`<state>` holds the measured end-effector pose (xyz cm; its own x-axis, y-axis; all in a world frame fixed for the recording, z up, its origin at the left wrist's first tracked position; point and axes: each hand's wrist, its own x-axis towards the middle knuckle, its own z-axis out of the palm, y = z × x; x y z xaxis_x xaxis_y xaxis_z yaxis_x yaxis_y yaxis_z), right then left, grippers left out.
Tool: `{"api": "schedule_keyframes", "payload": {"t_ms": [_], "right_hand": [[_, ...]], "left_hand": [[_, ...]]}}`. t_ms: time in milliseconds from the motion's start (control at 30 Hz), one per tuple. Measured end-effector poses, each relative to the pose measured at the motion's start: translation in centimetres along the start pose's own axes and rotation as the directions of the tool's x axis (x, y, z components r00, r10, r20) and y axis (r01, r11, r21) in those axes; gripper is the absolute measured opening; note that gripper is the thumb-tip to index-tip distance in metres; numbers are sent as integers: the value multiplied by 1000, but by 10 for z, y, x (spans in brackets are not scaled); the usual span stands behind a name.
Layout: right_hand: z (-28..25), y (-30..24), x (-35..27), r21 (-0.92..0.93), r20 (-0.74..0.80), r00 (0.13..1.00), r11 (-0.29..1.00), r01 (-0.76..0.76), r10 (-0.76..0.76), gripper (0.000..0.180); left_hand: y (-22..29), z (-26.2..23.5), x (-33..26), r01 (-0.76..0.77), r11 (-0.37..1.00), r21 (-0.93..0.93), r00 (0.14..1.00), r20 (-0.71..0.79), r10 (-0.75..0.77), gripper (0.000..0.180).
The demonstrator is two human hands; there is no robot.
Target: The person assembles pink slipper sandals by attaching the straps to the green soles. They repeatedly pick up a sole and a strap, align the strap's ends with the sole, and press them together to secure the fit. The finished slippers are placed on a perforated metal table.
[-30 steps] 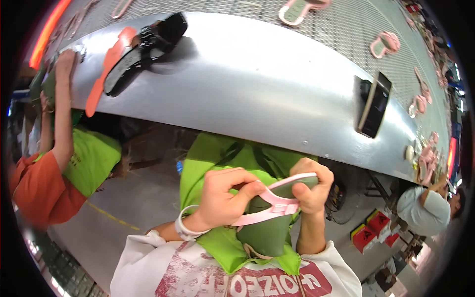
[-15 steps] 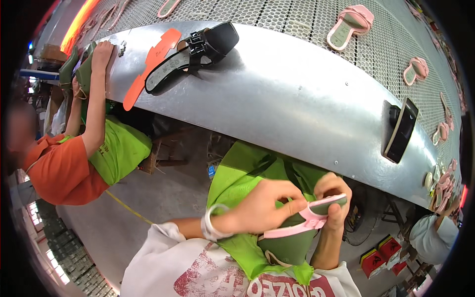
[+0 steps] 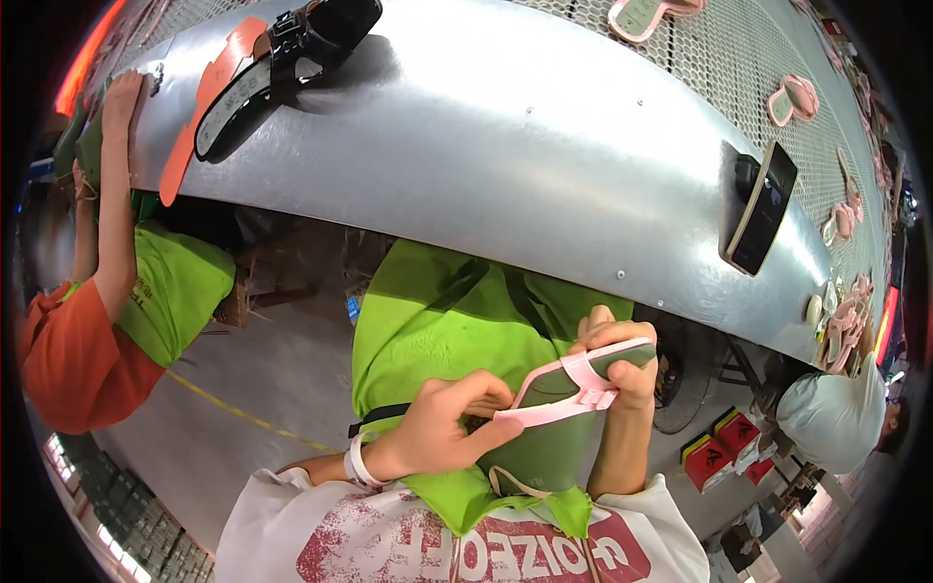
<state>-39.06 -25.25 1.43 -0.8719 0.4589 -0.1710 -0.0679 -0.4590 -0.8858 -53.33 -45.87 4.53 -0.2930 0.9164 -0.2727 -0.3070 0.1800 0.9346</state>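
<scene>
A dark green shoe last (image 3: pixel 544 455) with a pink sandal upper (image 3: pixel 583 374) on it is held over my lap, tilted. My right hand (image 3: pixel 625 361) is wrapped round its far right end, the thumb pressing on the green surface. At the other end my left hand (image 3: pixel 449 423), with a white band on its wrist, pinches the pink edging between thumb and fingers. A pink strap crosses the last between my hands, with a small buckle-like piece on it. A thin pale cord loop (image 3: pixel 513 480) hangs from the last's lower side.
On the metal table (image 3: pixel 466 146) are a black slide sandal (image 3: pixel 238 107), an orange flat template (image 3: pixel 199 117) and a phone (image 3: pixel 765 209) on a stand. Pink sandals (image 3: pixel 793 100) lie on the mesh conveyor (image 3: pixel 719 58) beyond. At left, a co-worker in orange (image 3: pixel 87 355) handles green lasts.
My left hand has shifted from above the strap to the pink edging at the last's left end. The last has turned slightly, and the whole view has shifted.
</scene>
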Motion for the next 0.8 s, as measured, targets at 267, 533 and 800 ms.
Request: {"api": "schedule_keyframes", "payload": {"t_ms": [267,533,800], "right_hand": [[2,17,2,211,-8,980,957,197,-200,35],[3,25,2,374,68,941,883,285,-332,32],[44,-52,12,-401,-37,996,914,64,-86,23]], "left_hand": [[-22,2,12,259,933,-250,965,26,-261,23],[-84,8,58,603,635,-483,703,698,-137,36],[12,-5,6,367,872,-323,927,48,-373,37]]}}
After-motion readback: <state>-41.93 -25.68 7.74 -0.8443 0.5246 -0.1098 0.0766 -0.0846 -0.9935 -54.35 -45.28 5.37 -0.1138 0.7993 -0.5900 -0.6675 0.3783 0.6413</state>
